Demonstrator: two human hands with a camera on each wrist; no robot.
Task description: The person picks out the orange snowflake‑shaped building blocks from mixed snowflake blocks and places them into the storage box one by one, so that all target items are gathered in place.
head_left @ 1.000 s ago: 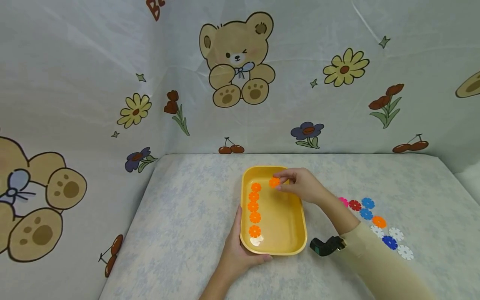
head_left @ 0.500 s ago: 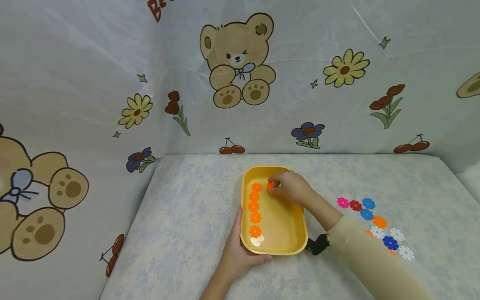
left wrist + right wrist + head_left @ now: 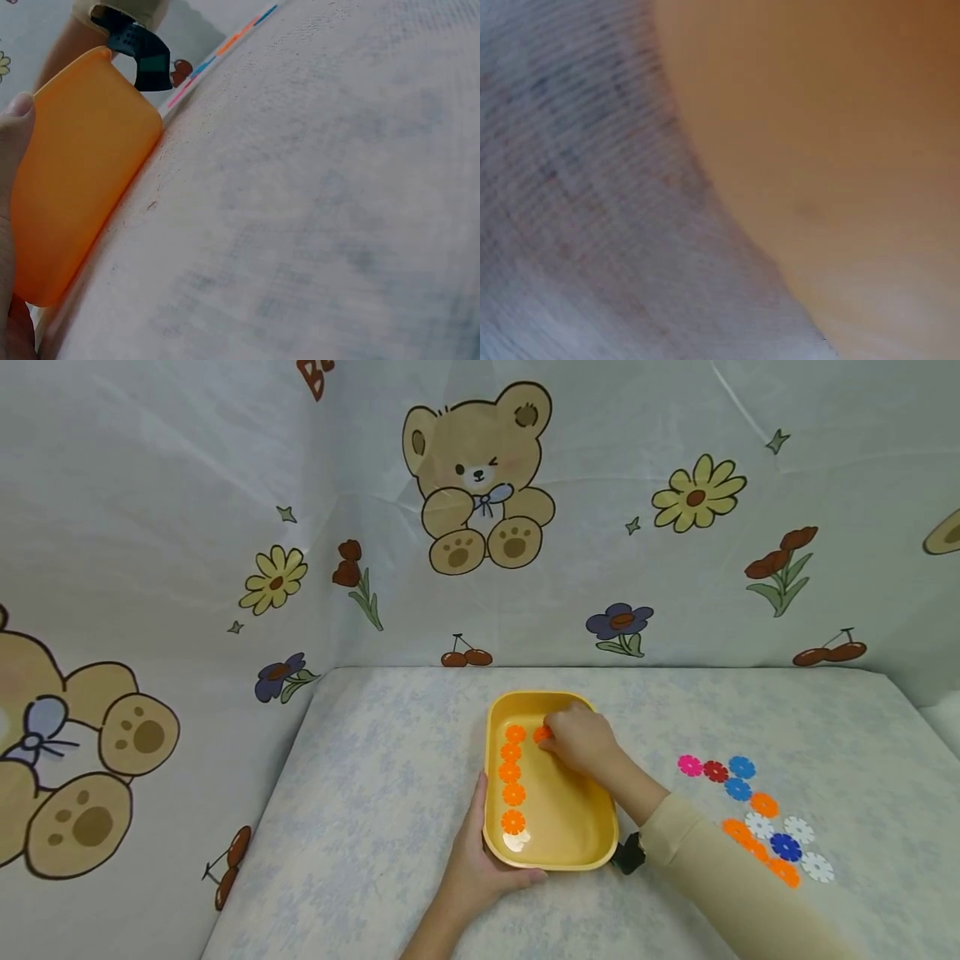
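Left of the tray (image 3: 566, 827), the table (image 3: 360, 793) offered a way past; the left hand (image 3: 476, 864) blocked the near left corner. The sleeved right forearm (image 3: 690, 847) barred the right rim, with flower discs (image 3: 785, 847) farther right.

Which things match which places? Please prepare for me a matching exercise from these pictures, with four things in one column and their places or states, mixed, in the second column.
Column one
1. left hand
2. right hand
3. row of five orange pieces
4. pink piece

Column two
A. beside the dark red piece on the table
B. inside the yellow tray, along its left side
C. holds the tray's near left corner from outside
D. reaches into the tray, at a separate orange piece

Right pairs: 1-C, 2-D, 3-B, 4-A
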